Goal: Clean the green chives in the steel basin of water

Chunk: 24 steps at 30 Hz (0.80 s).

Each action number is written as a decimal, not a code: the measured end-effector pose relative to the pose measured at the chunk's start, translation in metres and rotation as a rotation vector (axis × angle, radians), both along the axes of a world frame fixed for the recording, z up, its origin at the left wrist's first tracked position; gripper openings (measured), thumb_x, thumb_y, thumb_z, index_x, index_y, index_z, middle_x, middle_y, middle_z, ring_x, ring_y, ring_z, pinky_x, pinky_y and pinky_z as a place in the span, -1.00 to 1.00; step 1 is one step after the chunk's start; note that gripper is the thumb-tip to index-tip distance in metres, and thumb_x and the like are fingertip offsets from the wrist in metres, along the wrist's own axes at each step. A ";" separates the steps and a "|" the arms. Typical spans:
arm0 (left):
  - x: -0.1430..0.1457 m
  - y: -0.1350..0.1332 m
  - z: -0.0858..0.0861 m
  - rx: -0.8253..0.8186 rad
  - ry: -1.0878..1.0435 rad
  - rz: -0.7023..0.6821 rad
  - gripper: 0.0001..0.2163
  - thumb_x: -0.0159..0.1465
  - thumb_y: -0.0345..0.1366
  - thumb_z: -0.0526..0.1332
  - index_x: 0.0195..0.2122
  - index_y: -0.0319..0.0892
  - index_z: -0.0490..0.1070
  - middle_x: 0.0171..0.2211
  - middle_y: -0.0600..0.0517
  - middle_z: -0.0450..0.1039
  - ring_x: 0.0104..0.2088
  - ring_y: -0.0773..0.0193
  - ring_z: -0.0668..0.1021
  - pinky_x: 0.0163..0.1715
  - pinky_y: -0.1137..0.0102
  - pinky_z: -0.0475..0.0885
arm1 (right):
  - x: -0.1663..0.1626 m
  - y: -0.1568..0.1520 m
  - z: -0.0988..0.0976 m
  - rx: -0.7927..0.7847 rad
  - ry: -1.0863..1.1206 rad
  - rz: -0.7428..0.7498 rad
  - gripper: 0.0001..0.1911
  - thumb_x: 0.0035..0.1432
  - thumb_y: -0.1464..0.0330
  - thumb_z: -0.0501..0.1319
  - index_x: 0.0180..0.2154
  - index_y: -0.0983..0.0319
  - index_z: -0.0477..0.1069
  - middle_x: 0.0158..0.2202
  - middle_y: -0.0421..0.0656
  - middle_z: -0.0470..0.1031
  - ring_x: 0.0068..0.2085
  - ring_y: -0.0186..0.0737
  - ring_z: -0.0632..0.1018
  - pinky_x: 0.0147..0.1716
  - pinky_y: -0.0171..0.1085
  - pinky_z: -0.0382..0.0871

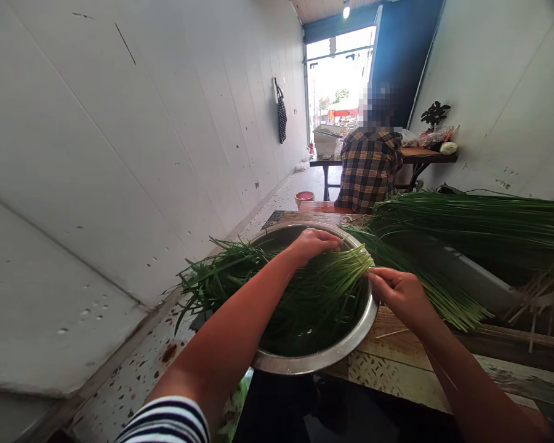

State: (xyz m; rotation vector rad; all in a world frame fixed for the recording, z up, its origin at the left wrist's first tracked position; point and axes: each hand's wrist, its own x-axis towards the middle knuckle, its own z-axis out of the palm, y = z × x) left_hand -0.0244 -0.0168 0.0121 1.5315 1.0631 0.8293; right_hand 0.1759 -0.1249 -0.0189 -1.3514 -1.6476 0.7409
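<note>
A wide metal basin (321,363) holds long garlic chives (323,283), their pale stem ends toward the right rim and their leafy tips hanging over the left rim. Above the far side of the basin my left hand (313,244) is closed in a pinch on a thin stalk. My right hand (399,292) is at the right rim, its thumb and fingertips pressed together at the pale stem ends. Its other fingers are curled in. To the right, a large pile of garlic chives (475,215) lies over a grey crate (475,267).
Under the basin is a wooden table (406,344) with a loose stalk on it. A person in a plaid shirt (372,163) sits beyond it, back toward me, at another table (427,158). A pink bucket (305,197) stands near the left wall (166,141).
</note>
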 end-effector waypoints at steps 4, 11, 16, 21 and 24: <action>0.002 -0.001 -0.001 -0.024 -0.036 0.001 -0.82 0.02 -0.32 0.34 -0.34 -0.25 0.60 -0.41 -0.03 0.59 -0.40 0.31 0.53 -0.28 0.37 0.47 | -0.001 -0.001 0.003 0.005 -0.001 -0.015 -0.63 0.10 0.17 0.14 -0.29 0.27 0.60 -0.48 -0.14 0.56 -0.43 -0.19 0.53 -0.49 -0.33 0.38; 0.003 -0.002 -0.004 -0.016 -0.091 0.008 -0.82 -0.02 -0.33 0.36 -0.36 -0.24 0.60 -0.41 -0.03 0.59 -0.39 0.30 0.55 -0.22 0.36 0.49 | -0.002 -0.002 0.006 0.019 0.010 -0.001 -0.65 0.10 0.18 0.13 -0.32 0.26 0.59 -0.45 -0.13 0.57 -0.41 -0.17 0.54 -0.46 -0.32 0.39; 0.005 -0.007 -0.002 0.018 -0.056 0.040 -0.78 -0.05 -0.32 0.38 -0.34 -0.24 0.60 -0.38 -0.04 0.60 -0.32 0.25 0.58 -0.18 0.34 0.50 | -0.002 -0.002 0.003 -0.030 0.026 0.014 -0.61 0.13 0.16 0.11 -0.25 0.29 0.57 -0.60 -0.18 0.47 -0.48 -0.21 0.49 -0.54 -0.33 0.31; 0.006 -0.010 0.000 0.054 -0.013 0.045 -0.76 -0.05 -0.32 0.37 -0.32 -0.25 0.60 -0.37 -0.05 0.61 -0.30 0.22 0.59 -0.17 0.33 0.50 | -0.001 -0.002 0.000 -0.035 0.057 0.036 -0.61 0.15 0.16 0.11 -0.23 0.30 0.56 -0.62 -0.20 0.44 -0.53 -0.25 0.44 -0.57 -0.34 0.28; 0.008 -0.010 -0.001 0.115 0.033 0.032 -0.78 -0.02 -0.32 0.36 -0.32 -0.24 0.61 -0.33 -0.05 0.61 -0.28 0.22 0.58 -0.15 0.34 0.49 | -0.001 -0.002 0.001 -0.027 0.054 0.029 -0.62 0.15 0.17 0.11 -0.23 0.30 0.56 -0.61 -0.19 0.45 -0.53 -0.25 0.45 -0.59 -0.35 0.27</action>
